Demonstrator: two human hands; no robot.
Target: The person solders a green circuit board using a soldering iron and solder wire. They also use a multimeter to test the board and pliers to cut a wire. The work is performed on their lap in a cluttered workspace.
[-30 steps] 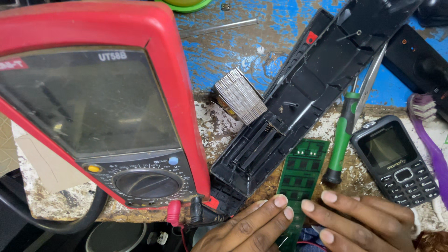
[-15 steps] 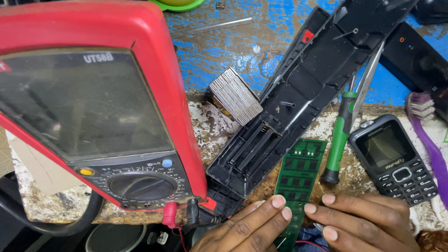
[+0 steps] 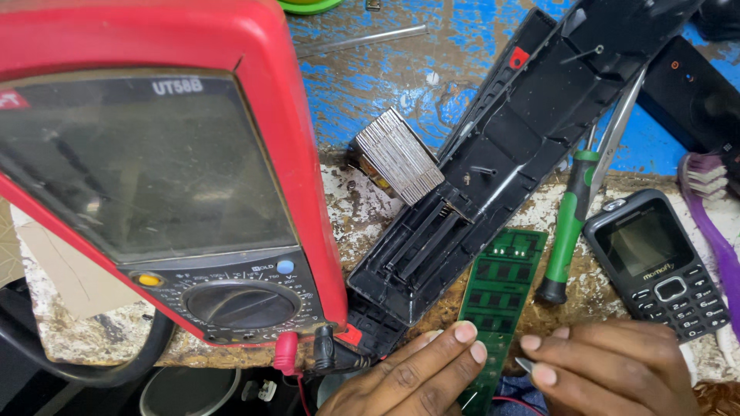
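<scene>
Circuit board (image 3: 499, 304): a long, narrow green board lying flat on the worktop (image 3: 370, 223) at the lower middle of the frame, its near end between the two hands.
Look: dark rectangular pads in rows along its length, a few pale solder points at the far end; the near end is partly hidden by fingers.
Handling: it looks light, thin and stiff, likely brittle if bent; best taken by its long edges, away from the pads.
Left hand (image 3: 416, 377): bottom middle of the frame, fingers extended and close together, fingertips resting on the near left edge of the board, not clamped on it.
Right hand (image 3: 617, 374): bottom right, fingers curled together just beside the board; a small pale tip shows at the fingertips, too small to identify, and whether it is pinched I cannot tell.
Meter (image 3: 162, 169): a large red multimeter with a grey screen and round dial fills the left half, probe plugs at its lower edge.
Black casing (image 3: 509, 154): an opened long plastic shell running diagonally from upper right to the middle, touching the board's far end.
Screwdriver (image 3: 570, 223): green-handled, just right of the board.
Phone (image 3: 655, 266): a small black keypad phone at right, with a purple toothbrush (image 3: 713, 219) beyond it.
</scene>
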